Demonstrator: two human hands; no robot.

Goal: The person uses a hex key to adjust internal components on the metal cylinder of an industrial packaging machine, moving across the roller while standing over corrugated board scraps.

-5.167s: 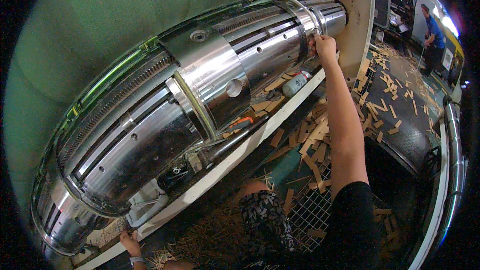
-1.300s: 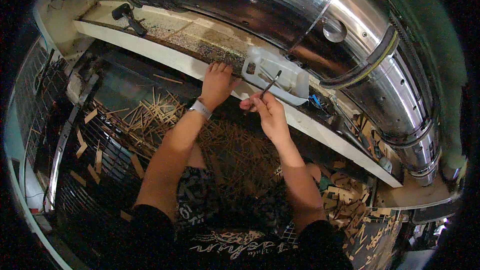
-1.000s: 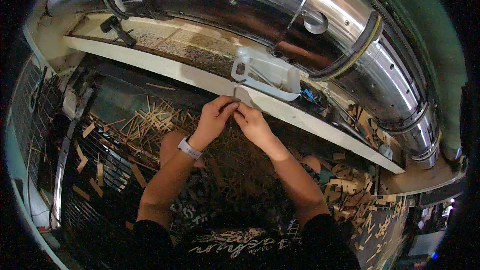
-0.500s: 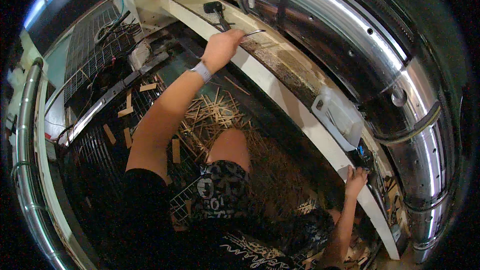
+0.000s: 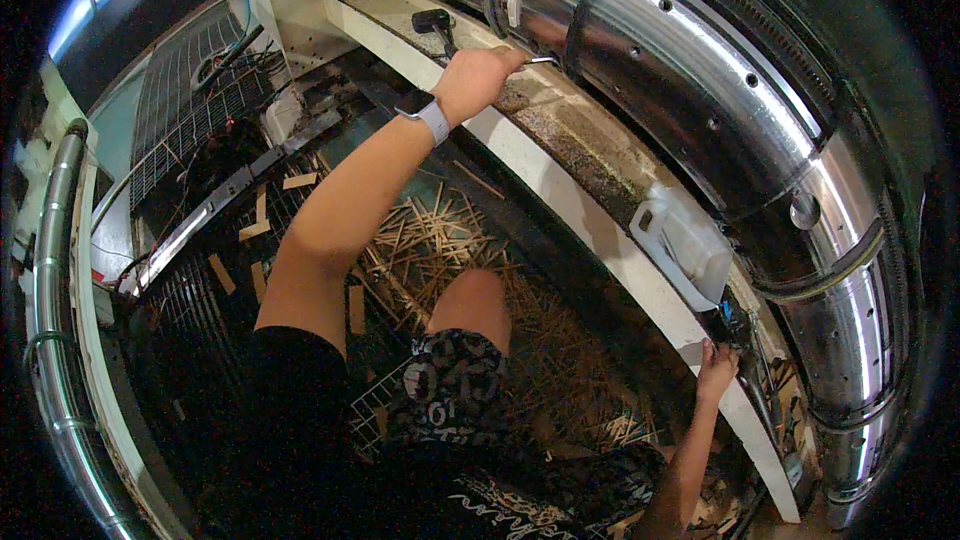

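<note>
My left hand (image 5: 482, 80), with a watch on its wrist, is closed around a thin metal rod (image 5: 541, 60) that looks like a hex key. The rod's bright end points at the lower side of a shiny steel cylinder (image 5: 690, 90); whether it touches is not clear. Beneath this hand runs a pale trough (image 5: 590, 135) with dirt along its bottom. Farther right, my right hand (image 5: 716, 372) is closed over the edge of the trough's white rail (image 5: 570, 185), beside small dark items and a blue piece (image 5: 726, 310).
A black-headed tool (image 5: 432, 22) lies in the trough's far left end. A translucent plastic container (image 5: 690, 245) sits in it nearer my right hand. Thin wooden sticks (image 5: 440, 240) litter the floor around my knee. Another steel roller (image 5: 50, 290) stands at the far left.
My left hand has moved right and slightly up, bringing the metal rod's end to the cylinder. My right hand stays at the rail; the whole view has shifted slightly.
</note>
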